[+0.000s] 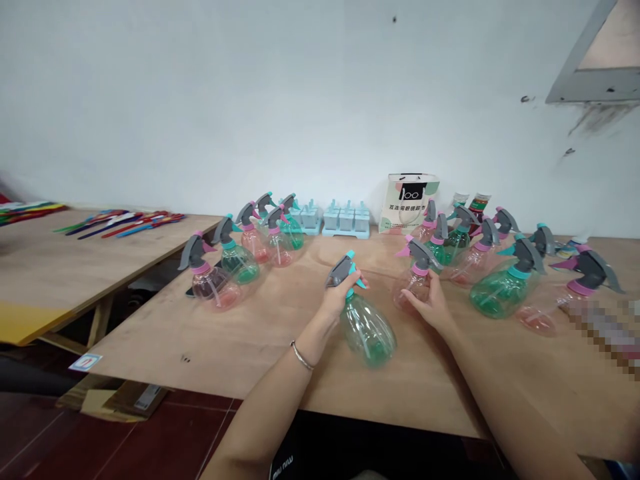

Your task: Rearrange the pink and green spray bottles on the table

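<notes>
Spray bottles, two (one green, one pink), in both hands.

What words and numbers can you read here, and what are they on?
"互连…眼镜超…": paper bag by the wall; the missing characters are unclear, and its tiny print is too small to read.
"MIU NIW", or something close: black cloth at the bottom edge.
Too small or blurred to read: the sticker on the table's corner, the label on the cardboard box below.
</notes>
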